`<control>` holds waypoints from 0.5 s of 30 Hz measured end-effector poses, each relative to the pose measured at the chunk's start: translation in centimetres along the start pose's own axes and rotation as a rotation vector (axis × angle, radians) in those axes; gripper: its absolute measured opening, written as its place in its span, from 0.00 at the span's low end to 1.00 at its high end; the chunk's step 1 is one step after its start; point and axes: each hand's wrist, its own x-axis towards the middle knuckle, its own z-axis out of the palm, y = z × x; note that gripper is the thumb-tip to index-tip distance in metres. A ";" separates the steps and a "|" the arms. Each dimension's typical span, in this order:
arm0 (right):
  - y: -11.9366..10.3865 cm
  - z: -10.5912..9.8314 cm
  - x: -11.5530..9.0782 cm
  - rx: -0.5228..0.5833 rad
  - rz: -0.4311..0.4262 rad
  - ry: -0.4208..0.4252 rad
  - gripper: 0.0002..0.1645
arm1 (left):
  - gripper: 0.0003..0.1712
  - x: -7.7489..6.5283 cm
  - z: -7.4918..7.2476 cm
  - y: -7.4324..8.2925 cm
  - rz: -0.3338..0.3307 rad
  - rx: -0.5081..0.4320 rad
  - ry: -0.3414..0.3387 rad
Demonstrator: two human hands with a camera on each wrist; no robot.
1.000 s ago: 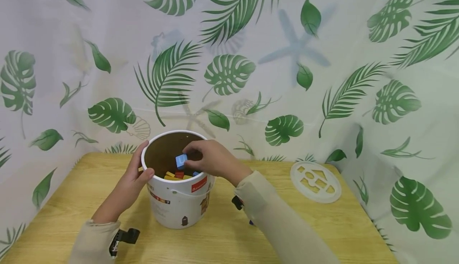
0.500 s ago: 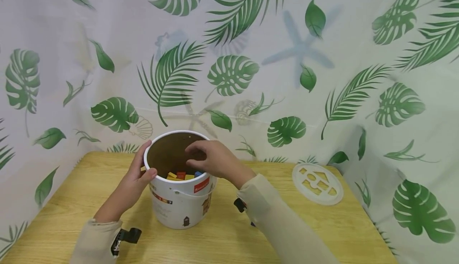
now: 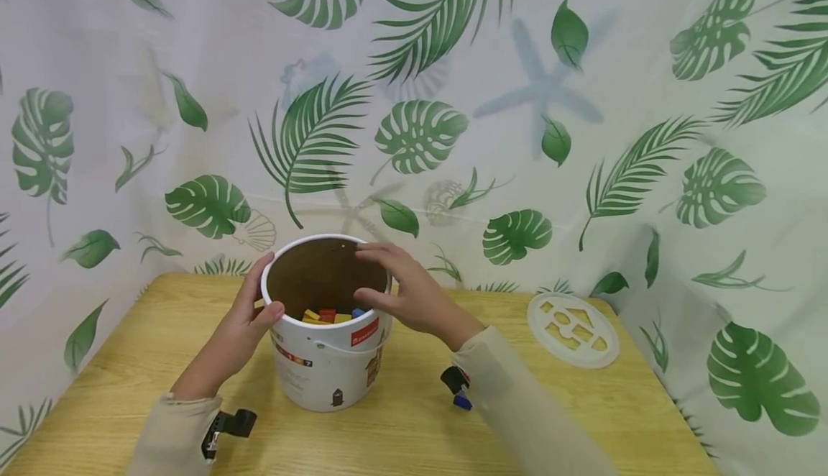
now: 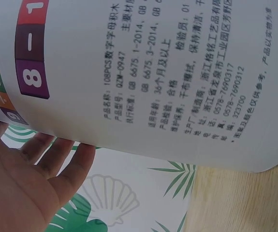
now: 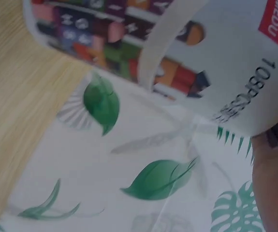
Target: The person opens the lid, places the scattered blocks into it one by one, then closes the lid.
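Note:
A white toy-block bucket (image 3: 304, 382) with printed sides stands upright on the table, its top uncovered. Several wooden blocks (image 3: 328, 316) in yellow, red and blue lie inside; the near wall hides the rest. My left hand (image 3: 236, 336) holds the bucket at its left side, thumb at the front rim and fingers along the outside. In the left wrist view those fingers (image 4: 71, 169) touch the printed wall. My right hand (image 3: 414, 293) is at the right rim, its fingers spread apart with nothing between them. A dark blue block (image 3: 462, 402) lies on the table beneath the right wrist.
A translucent round lid (image 3: 573, 330) with cut-out shapes lies on the wooden table (image 3: 517, 418) at the right. Behind and at both sides hangs a leaf-patterned white curtain (image 3: 427, 44). The bucket's white handle (image 5: 151, 58) hangs down its side.
A light blue cube left my right hand's fingers and dropped into the bucket. The right hand then moved right to the rim, uncovering the dark blue block. My left hand stays on the bucket.

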 end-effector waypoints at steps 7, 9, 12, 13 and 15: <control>3.6 -2.3 -4.0 0.021 0.002 0.072 0.39 | 0.44 0.3 0.2 0.3 0.011 -0.007 -0.013; 4.7 -2.9 -5.3 0.026 0.034 0.070 0.38 | 0.44 0.3 0.2 0.2 0.006 0.000 -0.014; 6.3 -3.6 -7.4 -0.001 0.099 0.070 0.36 | 0.44 0.3 0.1 0.2 0.005 0.005 -0.010; 6.7 -3.7 -8.1 -0.010 0.116 0.070 0.36 | 0.44 0.2 0.1 0.1 0.006 0.009 -0.008; 7.6 -4.0 -9.5 -0.021 0.148 0.072 0.35 | 0.44 0.2 0.1 0.0 0.010 0.012 -0.008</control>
